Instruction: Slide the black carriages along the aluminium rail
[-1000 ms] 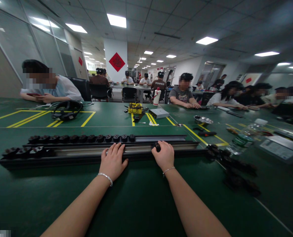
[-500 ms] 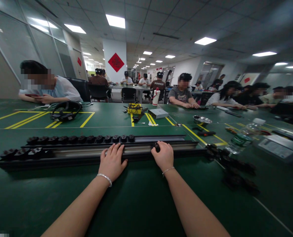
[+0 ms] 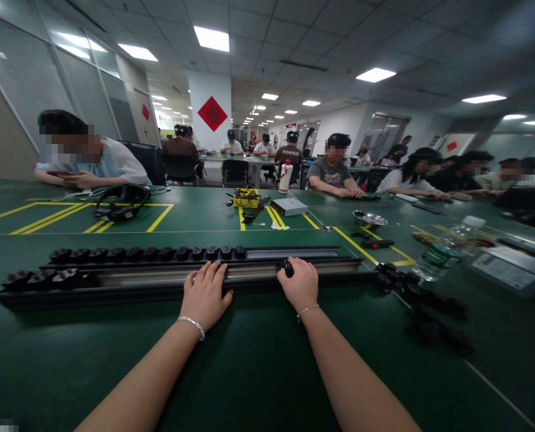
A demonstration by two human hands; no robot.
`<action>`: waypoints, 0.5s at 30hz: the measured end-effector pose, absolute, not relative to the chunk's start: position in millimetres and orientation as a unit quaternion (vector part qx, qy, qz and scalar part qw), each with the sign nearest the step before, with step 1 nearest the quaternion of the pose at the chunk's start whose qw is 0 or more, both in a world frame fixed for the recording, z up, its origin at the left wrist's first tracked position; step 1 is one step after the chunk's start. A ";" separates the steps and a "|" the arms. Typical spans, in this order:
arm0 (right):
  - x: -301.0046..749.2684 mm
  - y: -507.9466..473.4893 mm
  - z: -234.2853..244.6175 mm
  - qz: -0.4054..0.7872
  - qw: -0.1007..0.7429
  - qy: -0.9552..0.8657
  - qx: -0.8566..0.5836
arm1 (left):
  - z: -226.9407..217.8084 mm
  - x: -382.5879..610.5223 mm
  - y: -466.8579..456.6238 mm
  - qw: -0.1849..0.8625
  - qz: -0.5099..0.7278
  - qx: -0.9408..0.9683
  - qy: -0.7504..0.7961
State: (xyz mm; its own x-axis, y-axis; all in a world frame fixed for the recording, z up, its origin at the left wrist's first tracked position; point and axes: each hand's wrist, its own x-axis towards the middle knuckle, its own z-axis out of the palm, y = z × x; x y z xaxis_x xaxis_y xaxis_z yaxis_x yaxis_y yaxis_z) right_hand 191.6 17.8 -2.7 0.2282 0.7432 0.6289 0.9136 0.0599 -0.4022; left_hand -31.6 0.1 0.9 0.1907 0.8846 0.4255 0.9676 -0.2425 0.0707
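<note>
Two long black rails lie side by side across the green table in front of me. My left hand (image 3: 205, 296) lies flat with fingers stretched out on the near rail (image 3: 127, 283). My right hand (image 3: 299, 284) is curled around a small black part (image 3: 288, 267) pressed onto the same rail. The far rail (image 3: 289, 252) carries a row of several black parts (image 3: 145, 253) along its left half. A few more of them sit at the near rail's left end (image 3: 42, 278).
A pile of loose black parts (image 3: 424, 309) lies to my right, beside a plastic water bottle (image 3: 445, 251) and a metal bowl (image 3: 370, 219). Headphones (image 3: 120, 201), a yellow box (image 3: 246, 197) and a white box (image 3: 289, 206) sit farther back. Several people sit around the tables.
</note>
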 end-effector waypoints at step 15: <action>194.4 20.0 -6.1 -0.107 0.400 -0.612 -0.674 | 0.6 -32.5 0.6 0.118 -0.198 -0.768 -0.597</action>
State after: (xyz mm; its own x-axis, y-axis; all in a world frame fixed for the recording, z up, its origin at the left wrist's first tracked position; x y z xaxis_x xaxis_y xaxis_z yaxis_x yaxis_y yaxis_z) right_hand 194.4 20.0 -6.1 0.2287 0.7395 0.6331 0.9101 0.0684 -0.4086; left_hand -32.5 0.6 0.6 0.2079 0.8708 0.4454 0.9644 -0.2585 0.0552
